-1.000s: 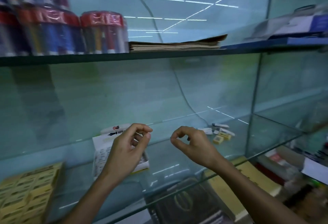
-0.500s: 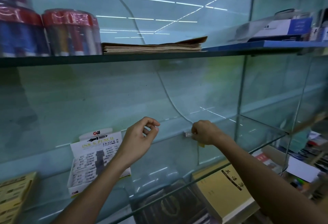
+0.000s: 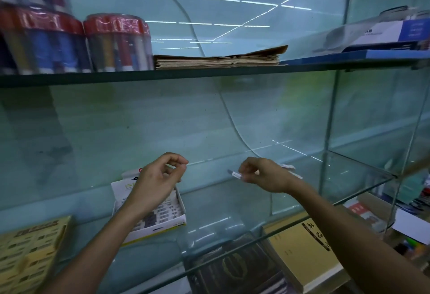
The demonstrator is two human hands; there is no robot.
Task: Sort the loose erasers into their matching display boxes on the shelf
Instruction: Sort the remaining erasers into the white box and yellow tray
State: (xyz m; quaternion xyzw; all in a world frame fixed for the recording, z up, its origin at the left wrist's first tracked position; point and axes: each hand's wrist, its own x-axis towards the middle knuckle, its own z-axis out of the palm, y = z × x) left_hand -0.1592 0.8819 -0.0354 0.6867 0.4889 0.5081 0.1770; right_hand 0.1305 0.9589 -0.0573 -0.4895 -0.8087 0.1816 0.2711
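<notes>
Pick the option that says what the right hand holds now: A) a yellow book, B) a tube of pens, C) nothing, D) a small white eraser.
D: the right hand pinches a small white eraser in its fingertips above the glass shelf.
</notes>
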